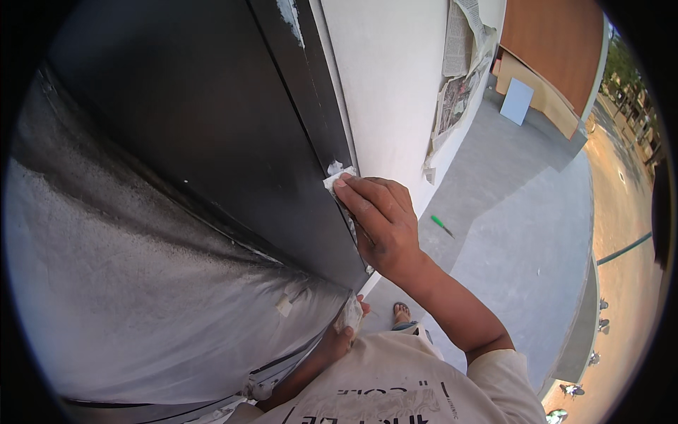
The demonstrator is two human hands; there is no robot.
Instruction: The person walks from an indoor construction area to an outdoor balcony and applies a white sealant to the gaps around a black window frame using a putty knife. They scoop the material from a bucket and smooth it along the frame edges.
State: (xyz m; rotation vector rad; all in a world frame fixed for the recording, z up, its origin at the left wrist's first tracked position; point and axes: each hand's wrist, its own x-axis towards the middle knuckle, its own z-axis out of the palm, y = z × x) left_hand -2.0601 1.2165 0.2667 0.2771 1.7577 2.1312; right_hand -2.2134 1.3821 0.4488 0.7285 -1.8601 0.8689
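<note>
My right hand (385, 219) presses a small folded white piece (332, 181), perhaps sandpaper or cloth, against the edge of a dark panel (212, 106), where its trim meets a white wall. The fingers are closed over the piece, and its exact kind does not show. White smears (289, 21) mark the dark trim higher up. Lower down, by my waist, my left hand (340, 344) is closed round a crumpled whitish bundle (349, 316) that I cannot name. My fingers hide part of each thing.
Dusty sheeting (176, 304) covers the lower left. Newspaper (458, 92) is stuck to the white wall (388, 78). A thin green-handled tool (442, 225) lies on the grey floor (522, 233), near my sandalled foot (401, 311). A light-blue board (517, 101) leans farther back; the floor edge drops to sandy ground.
</note>
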